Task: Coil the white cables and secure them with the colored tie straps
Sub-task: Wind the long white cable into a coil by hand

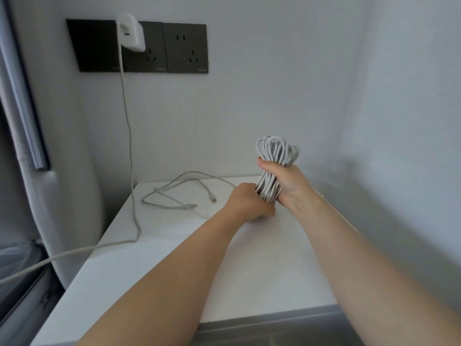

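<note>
Partly hidden, the coiled white cable (277, 152) stands upright over the table (174, 258) — right hand (287, 181) wrapped round its middle, left hand (247, 201) gripping its covered lower end; loose cable (190, 206) at nine o'clock.

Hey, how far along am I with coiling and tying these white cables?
One cable is already looped into a bundle. Your right hand grips its middle and your left hand holds its lower end. No tie strap shows on it. A loose cable lies uncoiled on the table, and another hangs from the wall charger.
</note>
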